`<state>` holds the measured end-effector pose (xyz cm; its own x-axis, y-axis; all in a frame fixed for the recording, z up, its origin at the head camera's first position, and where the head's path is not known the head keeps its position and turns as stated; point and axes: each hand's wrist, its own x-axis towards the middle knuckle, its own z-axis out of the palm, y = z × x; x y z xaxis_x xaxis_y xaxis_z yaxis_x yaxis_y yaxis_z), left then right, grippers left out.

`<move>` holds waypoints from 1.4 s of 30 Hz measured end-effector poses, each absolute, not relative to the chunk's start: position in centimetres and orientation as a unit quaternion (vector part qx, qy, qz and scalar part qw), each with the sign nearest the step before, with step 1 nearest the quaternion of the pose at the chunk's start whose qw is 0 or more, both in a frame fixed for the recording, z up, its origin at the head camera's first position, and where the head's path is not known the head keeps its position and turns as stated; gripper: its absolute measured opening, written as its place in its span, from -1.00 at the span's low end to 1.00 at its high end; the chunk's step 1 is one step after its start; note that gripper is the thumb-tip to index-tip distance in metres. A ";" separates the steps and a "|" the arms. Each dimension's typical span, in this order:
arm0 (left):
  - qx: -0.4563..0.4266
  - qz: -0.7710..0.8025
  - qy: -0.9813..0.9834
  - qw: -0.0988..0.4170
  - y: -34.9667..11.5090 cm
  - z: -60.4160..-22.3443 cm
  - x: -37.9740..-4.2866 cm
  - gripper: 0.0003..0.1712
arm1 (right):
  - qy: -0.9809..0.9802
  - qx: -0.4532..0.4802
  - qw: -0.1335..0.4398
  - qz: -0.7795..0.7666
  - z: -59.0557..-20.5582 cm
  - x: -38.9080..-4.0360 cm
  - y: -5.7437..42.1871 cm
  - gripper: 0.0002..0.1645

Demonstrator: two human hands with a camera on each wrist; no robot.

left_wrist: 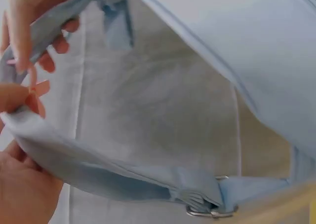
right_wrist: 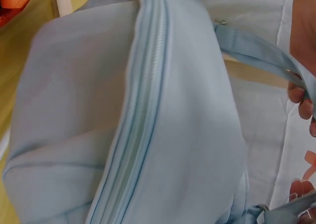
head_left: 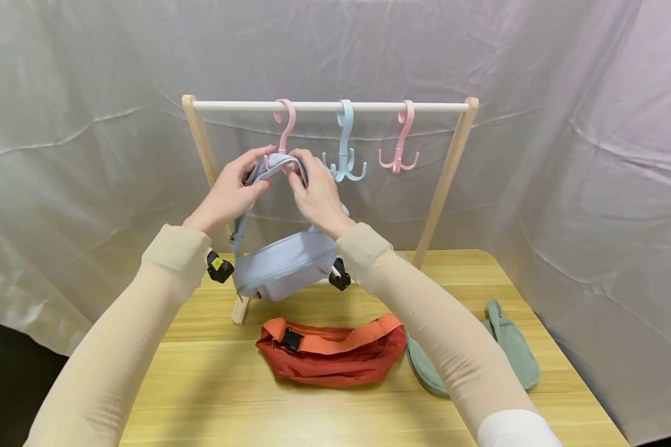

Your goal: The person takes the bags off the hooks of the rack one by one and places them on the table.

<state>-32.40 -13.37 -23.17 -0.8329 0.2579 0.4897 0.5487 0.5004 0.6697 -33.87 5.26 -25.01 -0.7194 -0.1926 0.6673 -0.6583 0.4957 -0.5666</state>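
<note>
A light blue zippered bag hangs tilted above the table by its strap. My left hand grips one side of the strap's top, thumb and fingers around the band. Opposite it, my right hand pinches the other side. Between the hands, the strap lies at the prongs of the left pink hook hanger; whether it rests on them is hard to tell. In the left wrist view, a metal buckle sits on the strap. The bag's long zipper fills the right wrist view.
A white rail on wooden legs also carries a blue hook hanger and another pink hook hanger. On the wooden table lie an orange-red waist bag and a green pouch, partly behind my right arm.
</note>
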 end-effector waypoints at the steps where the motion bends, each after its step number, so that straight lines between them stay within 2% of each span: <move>1: -0.229 -0.457 -0.846 0.152 -13.4 -23.1 -32.4 -0.32 | -0.821 0.259 0.270 0.431 -24.9 -33.9 5.2 -0.64; 8: -0.192 -0.537 -0.818 0.076 -13.7 -22.6 -32.3 -0.32 | -0.821 0.259 0.255 0.441 -24.6 -33.5 5.2 -0.65; 17: -0.194 -0.670 -0.716 -0.029 -14.2 -22.1 -32.6 -0.48 | -0.798 0.256 0.239 0.490 -24.3 -33.5 5.1 -0.67; 26: -0.130 -0.705 -0.696 -0.030 -13.8 -21.7 -33.0 -0.72 | -0.796 0.251 0.232 0.499 -24.2 -33.3 5.2 -0.70; 29: -0.123 -0.707 -0.694 -0.046 -13.9 -21.8 -33.1 -0.77 | -0.794 0.251 0.231 0.503 -24.1 -33.3 5.2 -0.73; 36: -0.127 -0.687 -0.709 -0.097 -14.1 -22.2 -33.2 -0.61 | -0.792 0.253 0.229 0.506 -24.1 -33.3 5.4 -0.73; 42: -0.140 -0.684 -0.707 -0.109 -14.2 -22.0 -33.2 -0.64 | -0.796 0.247 0.233 0.502 -24.1 -33.3 5.5 -0.74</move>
